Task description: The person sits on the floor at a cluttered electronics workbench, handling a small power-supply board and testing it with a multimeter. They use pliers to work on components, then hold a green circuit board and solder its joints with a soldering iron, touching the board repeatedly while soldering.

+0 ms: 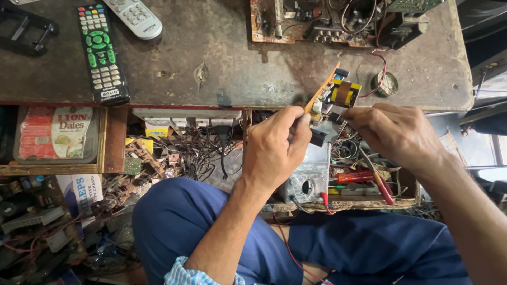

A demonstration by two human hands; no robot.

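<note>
Head view shows the left hand (274, 150) and the right hand (393, 134) both pinching 1 small orange circuit board (332, 95), held tilted above the worn workbench (222, 58)

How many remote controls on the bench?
2. A black remote with coloured buttons lies on the worn bench top at upper left; a grey remote sits right of it, cut off by the frame edge.
</note>
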